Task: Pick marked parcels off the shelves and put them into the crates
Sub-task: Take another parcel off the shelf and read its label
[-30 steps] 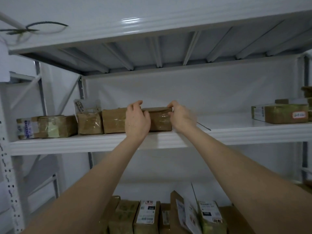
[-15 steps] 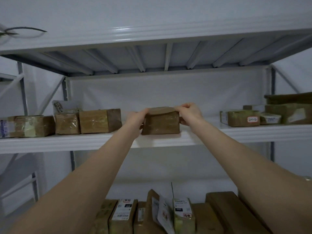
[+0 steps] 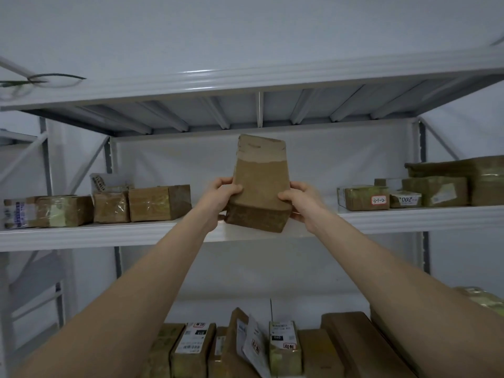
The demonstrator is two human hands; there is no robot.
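— While held up at the middle shelf (image 3: 109, 235), gripped how?
— Clamped between both hands. Left hand (image 3: 218, 199) on left side of brown parcel (image 3: 260, 181), thumb laid across near face, remaining fingers (image 3: 222, 184) curled round the edge, tips hidden behind. Right hand (image 3: 301, 200) mirrored on right side, thumb likewise on near face.
— Any slack in the fingers?
— None seen. Closed tight on the cardboard, both sides.
— Parcel's position?
— Stood on end, top leaning away and slightly right. Pale tape band across upper part. Low end level with shelf lip; cannot tell if touching.
— Neighbours?
— Taped boxes (image 3: 159, 203) in a row to the left, well apart. More to the right, one box with red-lettered sticker (image 3: 365, 197). Labelled parcels (image 3: 193, 347) packed upright on the level below.
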